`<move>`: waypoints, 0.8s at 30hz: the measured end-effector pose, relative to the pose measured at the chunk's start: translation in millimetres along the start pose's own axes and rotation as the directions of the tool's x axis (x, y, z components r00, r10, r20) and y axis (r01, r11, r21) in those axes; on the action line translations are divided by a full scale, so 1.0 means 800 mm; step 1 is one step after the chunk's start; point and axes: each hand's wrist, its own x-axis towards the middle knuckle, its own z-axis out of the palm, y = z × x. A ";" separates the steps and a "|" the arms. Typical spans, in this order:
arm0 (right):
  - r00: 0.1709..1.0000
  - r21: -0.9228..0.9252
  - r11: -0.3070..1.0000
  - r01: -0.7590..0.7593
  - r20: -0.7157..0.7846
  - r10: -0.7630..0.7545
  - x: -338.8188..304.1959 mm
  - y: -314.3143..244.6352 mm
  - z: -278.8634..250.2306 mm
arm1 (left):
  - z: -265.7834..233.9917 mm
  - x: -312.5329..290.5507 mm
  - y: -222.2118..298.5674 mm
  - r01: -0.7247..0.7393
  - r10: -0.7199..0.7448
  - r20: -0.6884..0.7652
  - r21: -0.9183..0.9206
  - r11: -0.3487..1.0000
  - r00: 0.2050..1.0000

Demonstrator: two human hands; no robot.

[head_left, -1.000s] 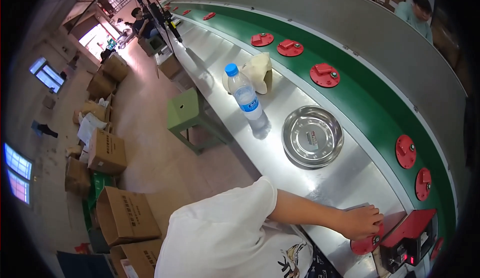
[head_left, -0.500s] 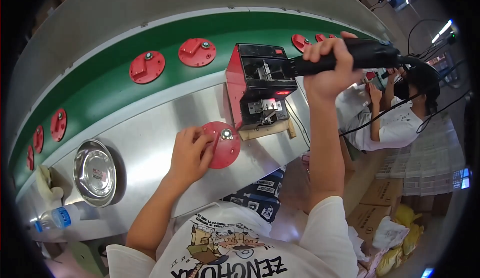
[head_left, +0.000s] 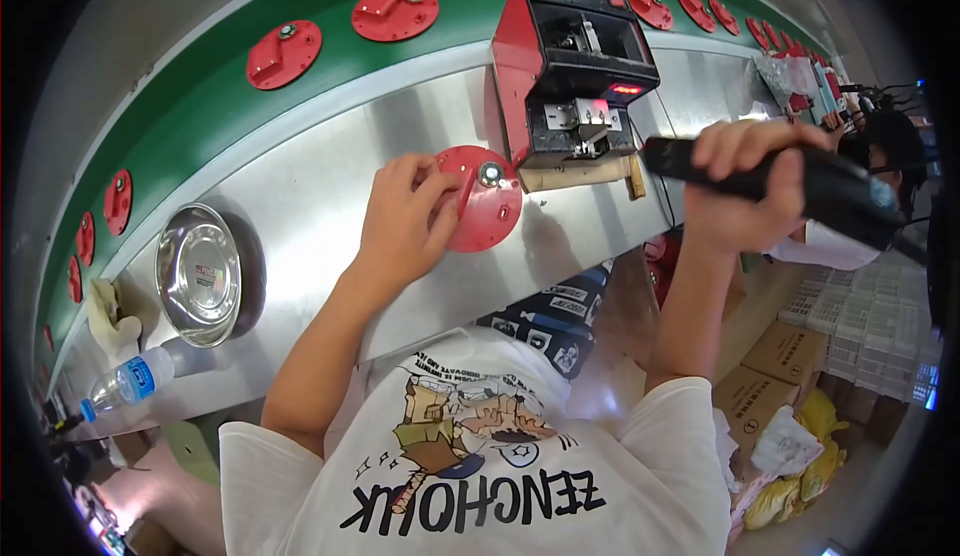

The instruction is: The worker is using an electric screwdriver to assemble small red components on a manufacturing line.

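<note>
Pressing left hand (head_left: 400,218) on red disc (head_left: 482,198) near bench edge (head_left: 560,266), black tool (head_left: 800,184) gripped right

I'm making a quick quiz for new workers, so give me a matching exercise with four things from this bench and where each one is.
Things:
1. red disc
2. black power tool
3. steel bowl
4. water bottle

Places:
A. lying at the bench's near left edge
B. in the right hand
C. under the left hand, in front of the red and black machine
D. standing empty on the bench left of the left hand

Pairs: 1-C, 2-B, 3-D, 4-A
</note>
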 end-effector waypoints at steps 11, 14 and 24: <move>0.952 -0.069 0.970 -0.235 -0.219 0.215 -0.109 0.067 -0.023 | 0.009 0.006 0.006 -0.035 0.034 0.008 0.075 0.997 0.999; 0.951 -0.006 0.992 -0.129 -0.284 0.122 -0.108 0.054 -0.046 | 0.011 0.018 0.025 -0.164 0.170 -0.022 0.158 0.974 0.985; 0.920 0.005 1.000 0.000 -0.392 0.002 -0.119 -0.019 -0.083 | 0.101 0.055 0.126 -0.109 0.183 0.292 -0.253 0.961 0.939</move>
